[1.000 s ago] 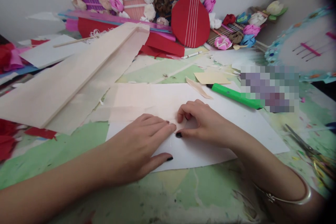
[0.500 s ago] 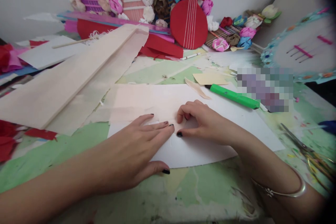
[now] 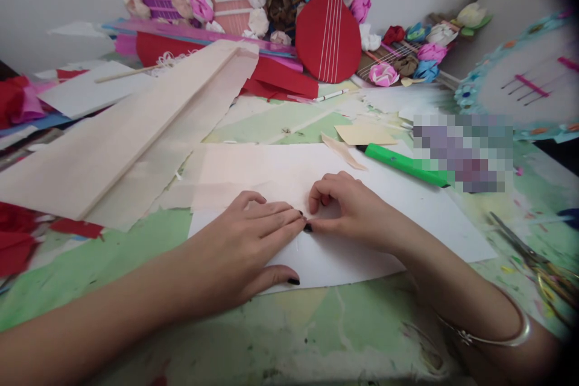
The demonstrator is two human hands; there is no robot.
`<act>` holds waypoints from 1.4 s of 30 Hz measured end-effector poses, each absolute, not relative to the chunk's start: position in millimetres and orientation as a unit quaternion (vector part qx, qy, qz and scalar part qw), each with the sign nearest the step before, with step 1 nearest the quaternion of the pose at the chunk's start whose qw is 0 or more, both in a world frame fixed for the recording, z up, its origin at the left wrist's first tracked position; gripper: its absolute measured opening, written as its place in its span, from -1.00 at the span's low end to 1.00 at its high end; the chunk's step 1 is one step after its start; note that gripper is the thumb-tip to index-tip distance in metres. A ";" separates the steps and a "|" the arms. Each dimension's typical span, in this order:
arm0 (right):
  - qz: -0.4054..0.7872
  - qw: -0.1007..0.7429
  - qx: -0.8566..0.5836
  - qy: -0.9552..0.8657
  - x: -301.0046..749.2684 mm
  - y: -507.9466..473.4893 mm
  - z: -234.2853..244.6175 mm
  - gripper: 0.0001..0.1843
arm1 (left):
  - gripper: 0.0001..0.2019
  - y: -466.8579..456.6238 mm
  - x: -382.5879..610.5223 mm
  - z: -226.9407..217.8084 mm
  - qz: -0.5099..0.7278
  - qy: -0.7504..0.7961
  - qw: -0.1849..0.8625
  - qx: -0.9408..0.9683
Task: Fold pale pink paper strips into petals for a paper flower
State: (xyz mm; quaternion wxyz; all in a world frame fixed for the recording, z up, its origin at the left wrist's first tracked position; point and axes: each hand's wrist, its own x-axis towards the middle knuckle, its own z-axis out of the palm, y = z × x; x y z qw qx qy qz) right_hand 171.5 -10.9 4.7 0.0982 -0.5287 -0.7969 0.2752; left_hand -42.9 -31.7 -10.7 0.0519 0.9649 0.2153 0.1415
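My left hand lies flat, fingers stretched out, pressing a pale pink crepe paper strip onto a white sheet. Its fingertips meet my right hand, whose fingers are curled in a pinch on a small fold of the same pink paper. A silver bangle sits on my right wrist.
A green utility knife lies right of the paper, scissors at the right edge. A long folded cream paper pack lies at the left. Paper-flower crafts and a red paper lute stand against the back wall. Red scraps lie left.
My left hand's fingers spread a little half a second ago, then drew together and slid right against my right thumb. My right hand has stayed pinched in place.
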 end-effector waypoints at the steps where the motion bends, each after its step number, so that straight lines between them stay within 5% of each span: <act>1: 0.275 0.095 -0.529 -0.798 171.5 -10.8 5.1 -0.89 | -0.61 -31.3 -42.9 -11.3 0.145 0.214 0.051 0.965; 42: 0.279 0.091 -0.533 -0.793 171.5 -11.6 7.8 -0.88 | -0.90 -3.9 -58.8 -10.1 0.214 0.221 -0.044 0.951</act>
